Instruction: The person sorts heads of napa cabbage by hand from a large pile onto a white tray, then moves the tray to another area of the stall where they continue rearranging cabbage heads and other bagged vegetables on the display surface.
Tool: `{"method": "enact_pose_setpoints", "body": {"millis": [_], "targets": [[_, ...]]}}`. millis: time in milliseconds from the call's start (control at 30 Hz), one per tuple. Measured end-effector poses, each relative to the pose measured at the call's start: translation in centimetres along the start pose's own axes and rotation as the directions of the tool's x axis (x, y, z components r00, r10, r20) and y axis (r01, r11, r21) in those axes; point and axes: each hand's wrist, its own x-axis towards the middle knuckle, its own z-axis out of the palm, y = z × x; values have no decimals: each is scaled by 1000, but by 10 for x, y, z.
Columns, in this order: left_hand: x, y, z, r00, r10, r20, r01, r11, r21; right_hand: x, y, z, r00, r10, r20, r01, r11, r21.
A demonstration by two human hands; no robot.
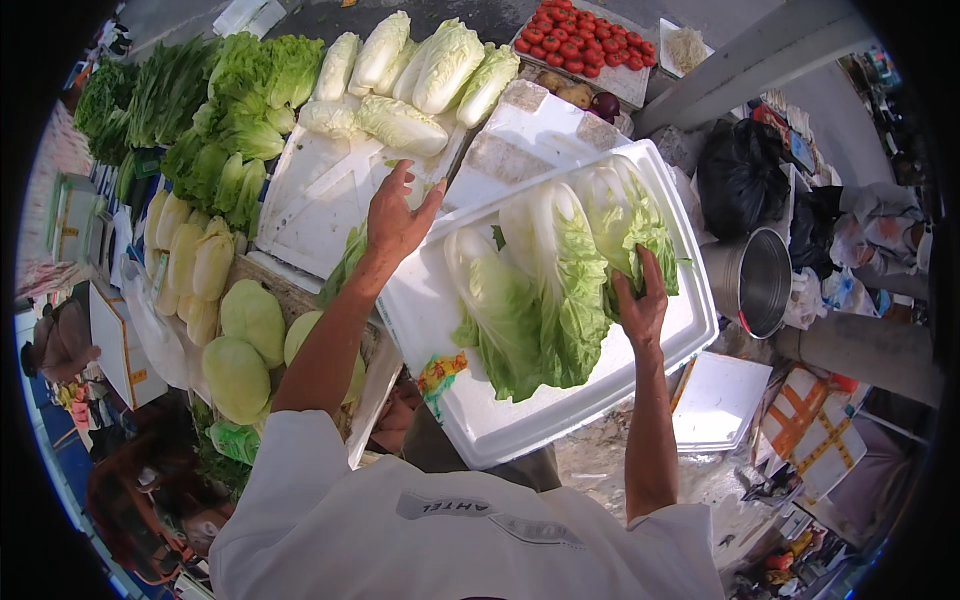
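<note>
A white styrofoam lid (517,442) lies tilted in front of me with several leafy napa cabbages (574,285) on it. My right hand (641,300) rests with spread fingers on the leaves of the rightmost cabbage (611,202); whether it grips them I cannot tell. My left hand (405,214) is raised above the lid's upper left edge, fingers apart, holding nothing. Beyond it is a white styrofoam board (322,202), with paler napa cabbages (401,124) lying at its far end and behind it.
Leaf lettuce (247,97) and pale green melons or gourds (240,375) lie to the left. Tomatoes (577,37) fill a tray at the back. A metal bucket (761,285), a black plastic bag (742,180) and a grey pole (750,67) stand at the right.
</note>
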Motion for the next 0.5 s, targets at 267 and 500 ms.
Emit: {"method": "enact_pose_setpoints", "body": {"millis": [267,500], "targets": [[-68,106,108,942,-226,248,321,822,-470,-8,1,10,996,36,-87,-16,975,223],[-59,101,99,861,-273,429,502,592,-631,-6,22,14,997,-50,-66,57,991,123]]}}
